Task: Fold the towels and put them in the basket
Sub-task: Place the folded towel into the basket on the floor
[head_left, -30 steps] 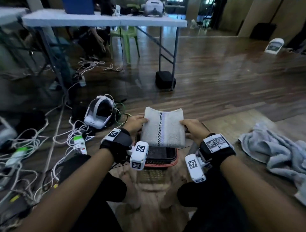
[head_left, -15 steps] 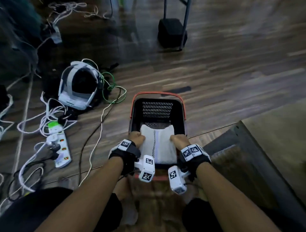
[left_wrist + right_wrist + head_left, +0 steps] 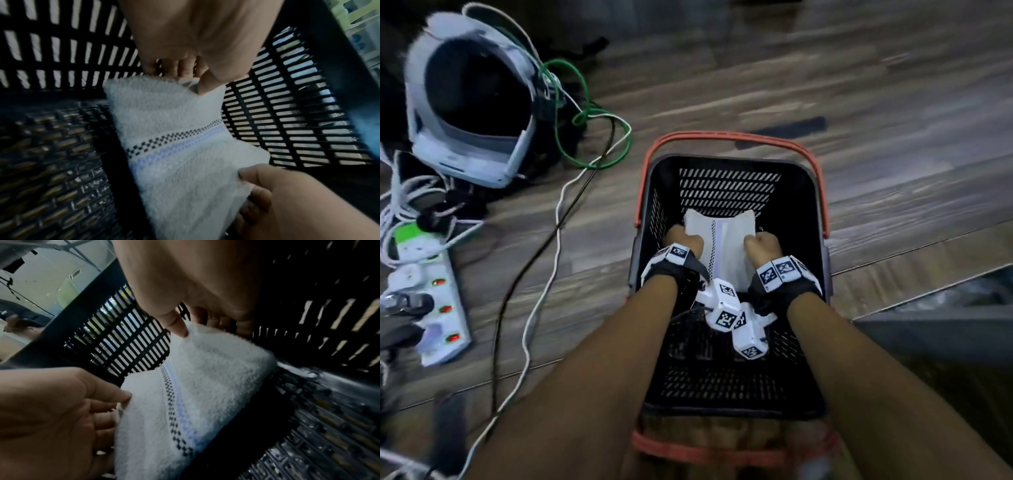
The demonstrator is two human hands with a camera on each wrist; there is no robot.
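A folded white towel with a checkered and blue stripe hangs inside the black slatted basket, just above its floor. My left hand pinches the towel's left edge and my right hand pinches its right edge. In the left wrist view my left hand has its thumb on top of the towel and fingers beneath, with my right hand on the opposite edge. In the right wrist view my right hand grips the towel the same way, facing my left hand.
The basket's red handles lie folded outward on the wooden floor. A white headset, a power strip and green and white cables lie to the left. A grey mat edge is at the right.
Both hands have lowered the folded towel from above the basket down into it, close to the floor. The head view has tilted down and moved closer.
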